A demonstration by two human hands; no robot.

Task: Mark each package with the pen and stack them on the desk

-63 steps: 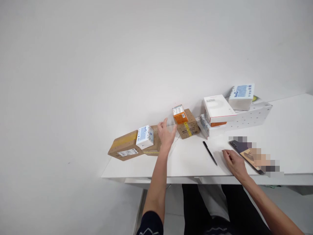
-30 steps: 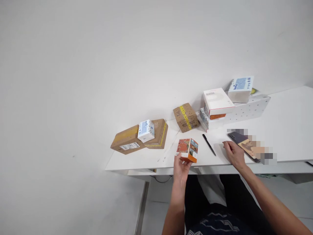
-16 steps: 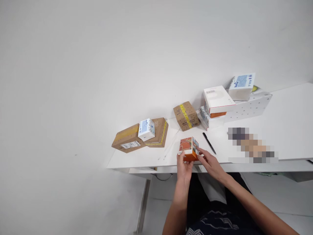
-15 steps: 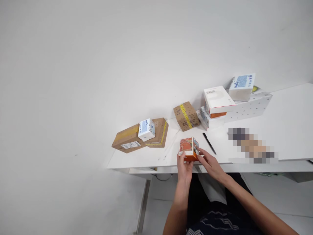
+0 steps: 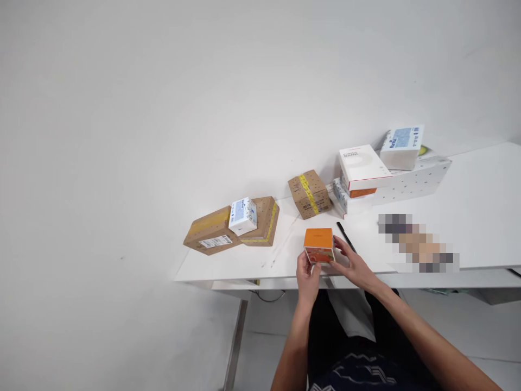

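A small orange box (image 5: 319, 239) is held between my two hands over the front of the white table (image 5: 240, 266). Its plain orange face is turned up, and a printed picture shows on the side towards me. My left hand (image 5: 308, 277) grips the lower left corner, thumb on the near side. Fingers of my right hand (image 5: 353, 265) close on the box's right side, with the thumb at its lower near edge. Partly behind the right hand lies a black pen (image 5: 345, 234).
Two cardboard boxes (image 5: 211, 228) with a tissue pack (image 5: 243, 214) stand at the left. A taped carton (image 5: 309, 194) sits near the wall. Further right are a stacked white power bank box (image 5: 364, 165), another tissue pack (image 5: 402, 146) and a dotted white box (image 5: 415, 182). A blurred-out patch (image 5: 419, 244) covers something at right.
The orange box has been tipped over in my hands: its picture face, earlier on top, now faces me and the plain orange face is up. Both hands have shifted their hold.
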